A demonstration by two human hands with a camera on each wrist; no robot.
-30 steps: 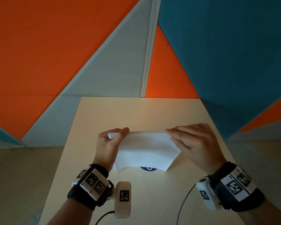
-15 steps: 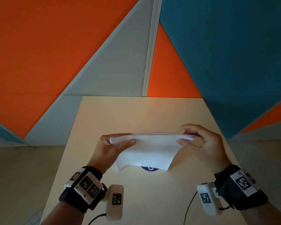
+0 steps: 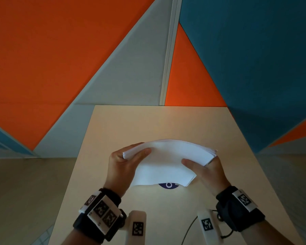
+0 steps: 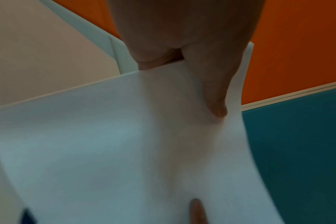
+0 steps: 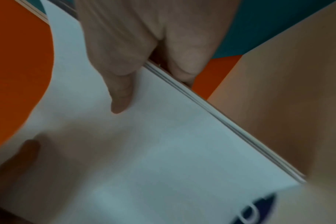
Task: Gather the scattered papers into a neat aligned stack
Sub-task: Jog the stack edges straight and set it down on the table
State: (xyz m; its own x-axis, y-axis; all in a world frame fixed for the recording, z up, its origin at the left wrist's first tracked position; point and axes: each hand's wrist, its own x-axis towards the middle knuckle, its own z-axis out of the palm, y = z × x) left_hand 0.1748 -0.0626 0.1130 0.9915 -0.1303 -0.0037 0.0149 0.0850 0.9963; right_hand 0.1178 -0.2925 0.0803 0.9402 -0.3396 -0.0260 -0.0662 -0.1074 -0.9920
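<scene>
I hold the stack of papers [image 3: 168,161] between both hands above the beige surface [image 3: 166,124], its middle bowed upward into an arch. My left hand [image 3: 121,167] grips the stack's left end, thumb lying across the top sheet and the other fingers [image 3: 131,146] curled under the far edge. My right hand [image 3: 208,172] pinches the right end, thumb pressed on top and the fingers tucked beneath; in the right wrist view the sheet edges [image 5: 211,112] show as thin separate lines, close together along that side. The near edge of the stack hangs just over a dark blue round mark [image 3: 168,185] on the surface, half covering it. Both wrists wear black bands with white coded tags [image 3: 102,212], and a thin dark cable [image 3: 189,227] runs down the surface near my right wrist
</scene>
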